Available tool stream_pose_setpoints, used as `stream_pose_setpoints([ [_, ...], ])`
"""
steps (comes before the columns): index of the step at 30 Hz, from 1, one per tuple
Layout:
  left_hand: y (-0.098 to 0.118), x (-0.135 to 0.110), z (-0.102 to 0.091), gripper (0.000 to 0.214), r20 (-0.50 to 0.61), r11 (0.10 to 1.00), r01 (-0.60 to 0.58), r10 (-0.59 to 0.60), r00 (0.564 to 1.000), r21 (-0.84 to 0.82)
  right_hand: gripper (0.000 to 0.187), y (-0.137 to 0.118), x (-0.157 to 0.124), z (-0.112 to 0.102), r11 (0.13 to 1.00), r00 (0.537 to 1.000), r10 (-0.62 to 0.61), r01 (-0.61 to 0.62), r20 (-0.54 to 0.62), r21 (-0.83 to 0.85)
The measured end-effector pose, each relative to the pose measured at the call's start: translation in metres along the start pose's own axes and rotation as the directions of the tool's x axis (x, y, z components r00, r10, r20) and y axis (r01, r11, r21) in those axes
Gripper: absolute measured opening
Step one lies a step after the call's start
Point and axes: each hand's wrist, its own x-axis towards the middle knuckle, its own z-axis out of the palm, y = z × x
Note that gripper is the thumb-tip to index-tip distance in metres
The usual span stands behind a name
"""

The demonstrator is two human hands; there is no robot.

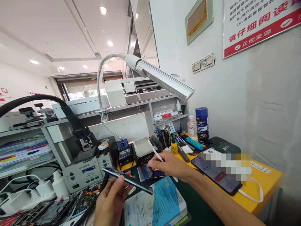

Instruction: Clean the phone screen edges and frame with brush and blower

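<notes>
My left hand [115, 190] is closed around a thin dark phone [129, 180], seen almost edge-on and tilted down to the right. In my right hand [168, 163] is a slim white pen-like stick [157, 155], its upper end pointing up and left. Just under my right fingertips there is a clear, shiny piece of plastic [144, 172]; whether they touch it I cannot tell. Below both hands lies a worn blue and white box [162, 204] on the dark green mat [199, 210].
On the yellow tabletop to the right, a lit phone [216, 175] lies with a white cable plugged in. Behind stand a blue spray can [202, 125], a yellow bottle [174, 147] and a pot of tools [163, 136]. A grey soldering station [87, 175] and circuit boards [87, 201] crowd the left.
</notes>
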Motion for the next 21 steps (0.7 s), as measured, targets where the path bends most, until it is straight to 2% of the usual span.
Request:
stream_pose_setpoints([
  [3, 0.021, -0.006, 0.004, 0.021, -0.047, 0.996, 0.063, -0.066, 0.997, -0.059, 0.028, 0.012, 0.002, -0.005, 0.981, 0.999, 0.049, -0.049, -0.002, -0.19],
  [7, 0.041, -0.018, 0.012, 0.035, -0.103, 0.986, 0.135, -0.145, 0.984, -0.101, 0.018, 0.025, 0.003, 0.0, 0.916, 0.997, 0.074, -0.069, -0.004, -0.394],
  [11, 0.048, -0.023, 0.016, 0.04, -0.121, 0.966, 0.209, -0.229, 0.966, -0.153, 0.02, 0.033, 0.007, -0.008, 0.891, 0.991, 0.123, -0.087, 0.053, -0.445],
  [14, 0.049, -0.027, 0.019, 0.043, -0.124, 0.968, 0.212, -0.229, 0.966, -0.132, 0.024, 0.04, 0.013, -0.019, 0.895, 0.98, 0.19, -0.145, 0.067, -0.423],
  [18, 0.05, -0.03, 0.02, 0.041, -0.046, 0.966, 0.243, -0.248, 0.968, -0.087, 0.025, 0.05, 0.019, -0.022, 0.863, 0.957, 0.29, -0.26, 0.002, -0.433],
  [21, 0.044, -0.025, 0.014, 0.041, 0.133, 0.943, 0.308, -0.291, 0.947, -0.125, 0.024, 0.055, 0.02, -0.016, 0.829, 0.951, 0.302, -0.293, -0.059, -0.475],
])
